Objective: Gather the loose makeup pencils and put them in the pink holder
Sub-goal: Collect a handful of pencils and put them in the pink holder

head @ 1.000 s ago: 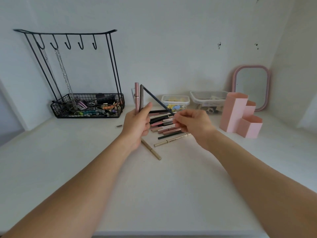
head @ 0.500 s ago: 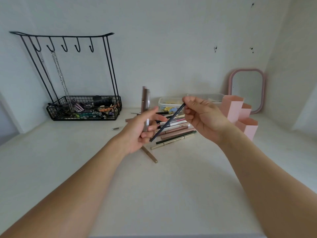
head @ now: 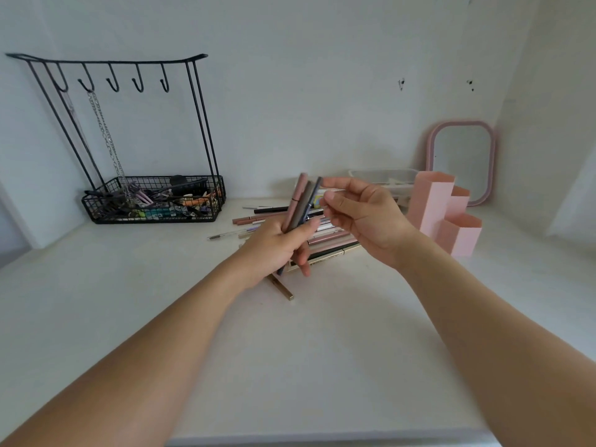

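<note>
Makeup pencils (head: 300, 204): dark one now joins left hand's (head: 274, 250) grip; right hand (head: 364, 217) pinches its tip.

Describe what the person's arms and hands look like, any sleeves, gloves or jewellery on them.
Both forearms are bare all the way to the frame edge, with no sleeves in view. The left hand and right hand wear no gloves, and no rings, watch or bracelets show. Fingernails look short and unpainted.

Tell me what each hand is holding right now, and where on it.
The left hand grips three upright makeup pencils around their lower halves. The right hand pinches the dark pencil of that bunch near its top end.
</note>
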`<action>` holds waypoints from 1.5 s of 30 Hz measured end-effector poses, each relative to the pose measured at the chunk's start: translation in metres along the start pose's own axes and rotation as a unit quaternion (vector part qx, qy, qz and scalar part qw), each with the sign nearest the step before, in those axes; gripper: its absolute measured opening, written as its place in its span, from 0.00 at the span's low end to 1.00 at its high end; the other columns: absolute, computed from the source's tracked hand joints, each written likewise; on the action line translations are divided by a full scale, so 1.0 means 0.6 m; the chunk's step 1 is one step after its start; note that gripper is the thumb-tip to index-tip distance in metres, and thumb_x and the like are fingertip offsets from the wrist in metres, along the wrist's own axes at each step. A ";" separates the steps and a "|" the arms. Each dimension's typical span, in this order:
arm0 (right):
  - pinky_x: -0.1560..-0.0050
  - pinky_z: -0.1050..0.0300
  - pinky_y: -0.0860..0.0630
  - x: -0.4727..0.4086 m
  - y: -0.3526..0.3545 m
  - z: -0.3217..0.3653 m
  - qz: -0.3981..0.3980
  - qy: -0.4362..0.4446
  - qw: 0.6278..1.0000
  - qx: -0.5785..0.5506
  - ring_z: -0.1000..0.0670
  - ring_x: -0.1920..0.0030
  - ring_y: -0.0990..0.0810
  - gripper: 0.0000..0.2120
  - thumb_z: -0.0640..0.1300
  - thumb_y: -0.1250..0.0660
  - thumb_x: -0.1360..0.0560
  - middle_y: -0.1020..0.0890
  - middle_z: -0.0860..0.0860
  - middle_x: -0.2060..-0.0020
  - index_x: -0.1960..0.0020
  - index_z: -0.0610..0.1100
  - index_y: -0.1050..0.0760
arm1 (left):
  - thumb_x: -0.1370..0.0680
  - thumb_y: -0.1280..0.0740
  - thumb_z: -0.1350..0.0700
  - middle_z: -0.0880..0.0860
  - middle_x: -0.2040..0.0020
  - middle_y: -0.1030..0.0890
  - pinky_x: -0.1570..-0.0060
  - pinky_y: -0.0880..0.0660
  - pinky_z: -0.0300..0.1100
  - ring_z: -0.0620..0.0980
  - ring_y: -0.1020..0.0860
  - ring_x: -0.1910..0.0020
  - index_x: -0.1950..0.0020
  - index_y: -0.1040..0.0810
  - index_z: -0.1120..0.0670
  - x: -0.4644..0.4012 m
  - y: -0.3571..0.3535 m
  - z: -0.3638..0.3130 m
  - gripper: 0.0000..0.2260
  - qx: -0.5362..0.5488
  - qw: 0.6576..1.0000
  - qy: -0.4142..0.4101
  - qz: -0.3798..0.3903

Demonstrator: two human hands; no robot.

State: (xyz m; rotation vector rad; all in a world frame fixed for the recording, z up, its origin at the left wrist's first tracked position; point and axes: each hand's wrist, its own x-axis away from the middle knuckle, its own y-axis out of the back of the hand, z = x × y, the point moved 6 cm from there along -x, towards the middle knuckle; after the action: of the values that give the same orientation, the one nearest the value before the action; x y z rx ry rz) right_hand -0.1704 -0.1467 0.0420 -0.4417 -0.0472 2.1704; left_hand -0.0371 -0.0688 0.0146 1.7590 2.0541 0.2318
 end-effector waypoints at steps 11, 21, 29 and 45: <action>0.66 0.75 0.33 0.001 0.011 -0.030 0.107 0.039 0.791 0.601 0.72 0.65 0.26 0.03 0.41 0.28 0.27 0.18 0.56 0.61 0.57 0.47 0.16 | 0.18 0.35 0.43 0.49 0.73 0.39 0.79 0.47 0.37 0.46 0.42 0.78 0.62 0.35 0.50 -0.010 0.059 0.026 0.18 0.265 0.952 0.081 -0.131; 0.66 0.74 0.36 -0.005 0.021 -0.037 0.108 0.024 0.779 0.616 0.63 0.66 0.27 0.05 0.43 0.24 0.29 0.18 0.54 0.57 0.53 0.47 0.16 | 0.19 0.37 0.39 0.48 0.73 0.37 0.81 0.47 0.36 0.45 0.41 0.79 0.63 0.37 0.50 -0.015 0.042 0.033 0.20 0.256 0.956 0.097 -0.101; 0.64 0.71 0.34 -0.007 0.024 -0.050 0.123 -0.026 0.777 0.616 0.60 0.63 0.27 0.08 0.42 0.27 0.26 0.18 0.50 0.53 0.47 0.45 0.17 | 0.19 0.34 0.44 0.49 0.72 0.41 0.76 0.48 0.39 0.46 0.44 0.77 0.65 0.34 0.51 -0.020 0.038 0.037 0.19 0.206 0.970 0.075 -0.105; 0.64 0.59 0.20 -0.003 0.015 0.019 -0.071 0.085 0.963 0.245 0.50 0.68 0.20 0.03 0.38 0.29 0.24 0.17 0.46 0.64 0.52 0.38 0.20 | 0.23 0.32 0.38 0.47 0.74 0.38 0.77 0.47 0.38 0.45 0.42 0.77 0.62 0.34 0.51 -0.013 0.031 0.023 0.20 0.227 0.965 0.042 -0.125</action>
State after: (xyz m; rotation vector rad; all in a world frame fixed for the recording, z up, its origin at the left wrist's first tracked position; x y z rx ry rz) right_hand -0.1801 -0.1522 0.0513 -0.3237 0.5275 1.9084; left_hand -0.0137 -0.0752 0.0114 1.7255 2.5138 -0.2689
